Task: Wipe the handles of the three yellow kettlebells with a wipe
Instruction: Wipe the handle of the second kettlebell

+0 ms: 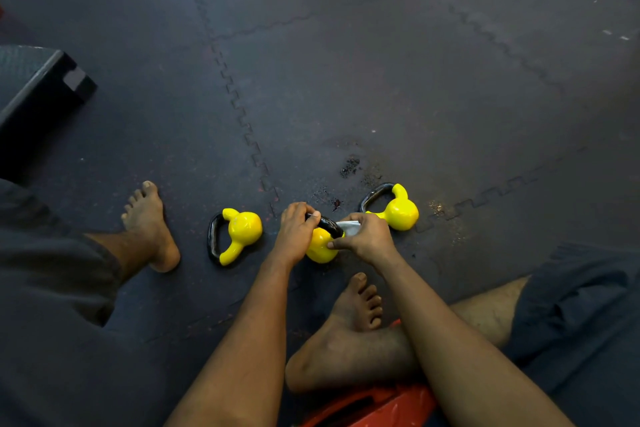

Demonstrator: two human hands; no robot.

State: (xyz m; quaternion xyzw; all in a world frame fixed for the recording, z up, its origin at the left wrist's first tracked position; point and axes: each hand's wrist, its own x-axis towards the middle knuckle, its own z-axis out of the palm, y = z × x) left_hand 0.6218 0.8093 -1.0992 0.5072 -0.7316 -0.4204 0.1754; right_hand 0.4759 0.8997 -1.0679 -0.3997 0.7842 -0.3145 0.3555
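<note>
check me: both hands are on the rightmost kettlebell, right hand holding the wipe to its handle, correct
No: head view shows left hand and right hand on the middle kettlebell; the right holds the wipe to its handle.

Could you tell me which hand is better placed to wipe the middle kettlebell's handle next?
Probably the right: the right hand holds the wipe against the black handle, while the left hand grips the handle's other end, steadying the middle kettlebell.
</note>
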